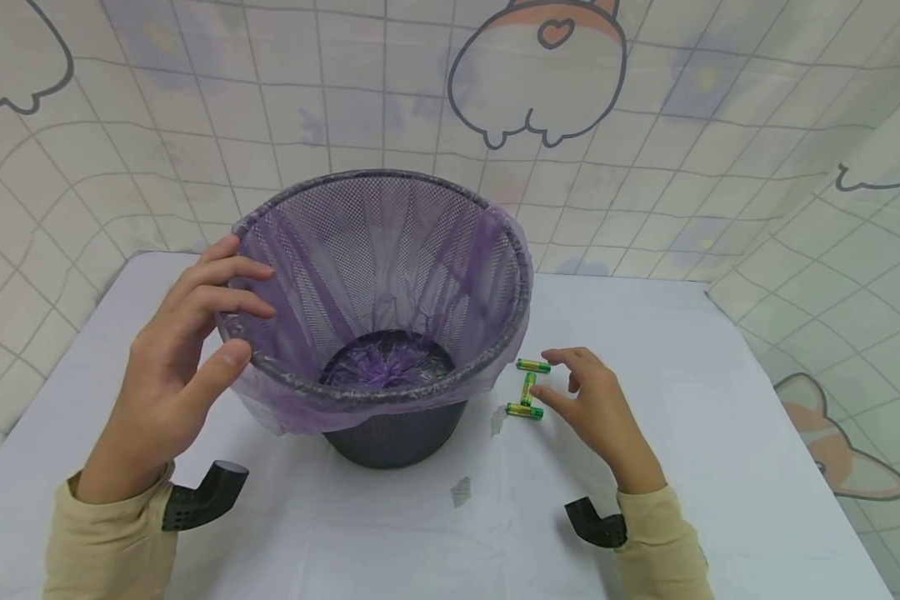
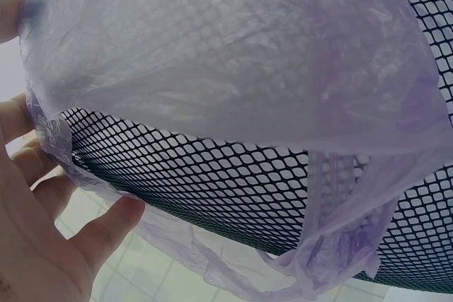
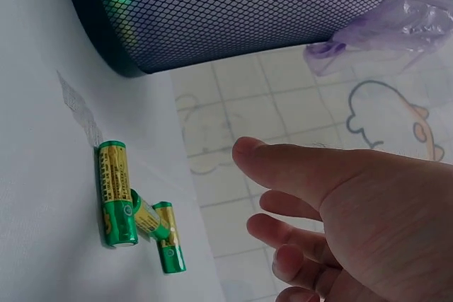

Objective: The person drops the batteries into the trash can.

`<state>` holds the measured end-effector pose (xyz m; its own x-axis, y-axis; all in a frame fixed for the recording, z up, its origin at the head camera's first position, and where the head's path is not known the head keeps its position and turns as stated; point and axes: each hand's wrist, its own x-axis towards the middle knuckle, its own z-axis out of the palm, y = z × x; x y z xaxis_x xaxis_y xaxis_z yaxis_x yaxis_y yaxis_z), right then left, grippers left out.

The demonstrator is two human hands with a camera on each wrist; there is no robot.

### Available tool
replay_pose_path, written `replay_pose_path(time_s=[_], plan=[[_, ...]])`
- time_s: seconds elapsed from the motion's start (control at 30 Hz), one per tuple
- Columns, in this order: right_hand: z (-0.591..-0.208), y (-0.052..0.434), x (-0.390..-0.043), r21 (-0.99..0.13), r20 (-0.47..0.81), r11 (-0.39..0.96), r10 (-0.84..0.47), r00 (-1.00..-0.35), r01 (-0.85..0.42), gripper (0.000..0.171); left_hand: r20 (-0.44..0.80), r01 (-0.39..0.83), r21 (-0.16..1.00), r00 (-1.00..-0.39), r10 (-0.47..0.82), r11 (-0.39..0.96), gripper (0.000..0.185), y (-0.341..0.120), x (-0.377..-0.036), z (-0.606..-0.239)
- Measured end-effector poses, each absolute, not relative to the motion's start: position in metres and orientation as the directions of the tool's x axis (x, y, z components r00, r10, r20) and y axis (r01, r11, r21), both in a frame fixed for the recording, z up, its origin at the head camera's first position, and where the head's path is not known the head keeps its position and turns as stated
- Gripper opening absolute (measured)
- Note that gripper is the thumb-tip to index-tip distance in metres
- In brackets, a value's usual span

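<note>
Leftmost, the left hand (image 1: 176,367) is at the near-left rim of the mesh wastebasket (image 1: 390,433), fingers spread and only lightly bent, thumb against the purple bag liner (image 1: 270,400) where it folds over the rim. The left wrist view shows the thumb tip touching the loose plastic and the other fingers lying along the mesh just under the overhang; it looks like a steadying touch and not a firm clasp, and nothing is held in that hand. The wastebasket stands upright in the middle of the white table (image 1: 720,400), its liner drooping over the rim and bunched at the bottom.

Further right, just beside the basket's base, three green batteries (image 1: 528,388) lie in a tight cluster on the table: one far, one near, and a third crosswise between them, touching or nearly so. The right hand (image 1: 596,408) hovers just right of them, fingers loosely curved and parted, thumb extended toward the pile, holding nothing; the right wrist view shows a clear gap between fingertips and batteries.

My reading is that the step in hand is the reach for a battery. The next move would call for closing thumb and forefinger on one cell, probably the near one, without scattering the others, then lifting it over the rim.
</note>
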<state>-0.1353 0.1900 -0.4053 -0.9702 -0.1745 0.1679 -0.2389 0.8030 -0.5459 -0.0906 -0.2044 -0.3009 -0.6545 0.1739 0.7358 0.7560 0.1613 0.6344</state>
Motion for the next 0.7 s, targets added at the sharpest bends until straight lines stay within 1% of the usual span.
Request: replay_pose_path(time_s=[0.13,0.7], plan=[[-0.409,0.19,-0.137,-0.551,0.154,0.802,-0.174,-0.973,-0.231,0.049,0.731,0.751,0.637,-0.66,0.174,0.174,0.018,-0.205,-0.091,-0.301],[-0.423,0.191,-0.141,-0.559,0.069,0.81,-0.171,-0.983,-0.18,0.048,0.731,0.752,0.642,-0.659,0.176,0.15,0.017,-0.205,-0.091,-0.301]])
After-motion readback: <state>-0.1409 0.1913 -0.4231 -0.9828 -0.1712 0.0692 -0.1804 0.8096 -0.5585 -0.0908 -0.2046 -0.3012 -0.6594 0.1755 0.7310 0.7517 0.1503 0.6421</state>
